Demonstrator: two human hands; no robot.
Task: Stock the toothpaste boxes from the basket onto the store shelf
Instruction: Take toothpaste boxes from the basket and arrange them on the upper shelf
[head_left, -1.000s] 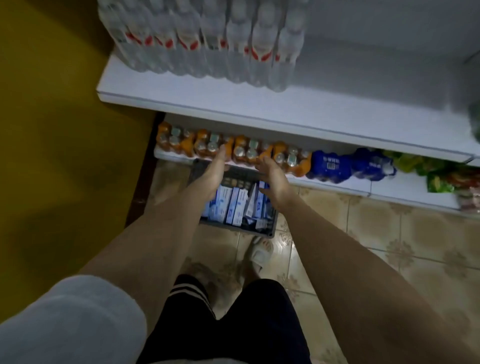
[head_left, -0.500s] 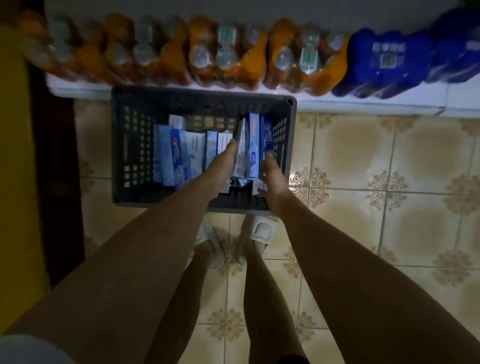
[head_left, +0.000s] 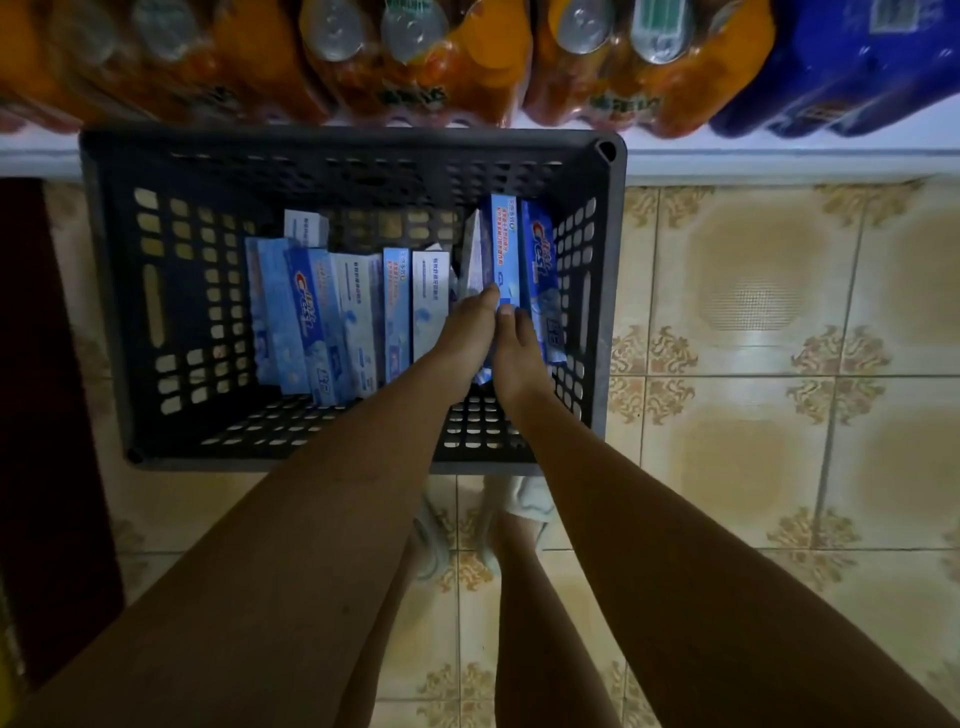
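Observation:
A dark plastic basket (head_left: 363, 143) stands on the tiled floor against the white bottom shelf (head_left: 779, 161). Several blue and white toothpaste boxes (head_left: 311, 312) stand in a row inside it. More boxes lean at its right side, among them a tall blue box (head_left: 504, 244). Both my hands reach down into that right group. My left hand (head_left: 467, 332) lies with straight fingers against the left face of the tall blue box. My right hand (head_left: 514, 353) pinches the same box from the right with thumb and fingers. The lower parts of these boxes are hidden by my hands.
Shrink-wrapped packs of orange drink bottles (head_left: 441, 67) and a blue pack (head_left: 841, 67) fill the bottom shelf just behind the basket. A dark strip (head_left: 41, 415) runs along the floor at the left. My feet in pale slippers (head_left: 524, 499) stand right before the basket.
I have bent down, so the basket now fills the view. Both hands went from above the basket down onto the right-hand boxes and came together.

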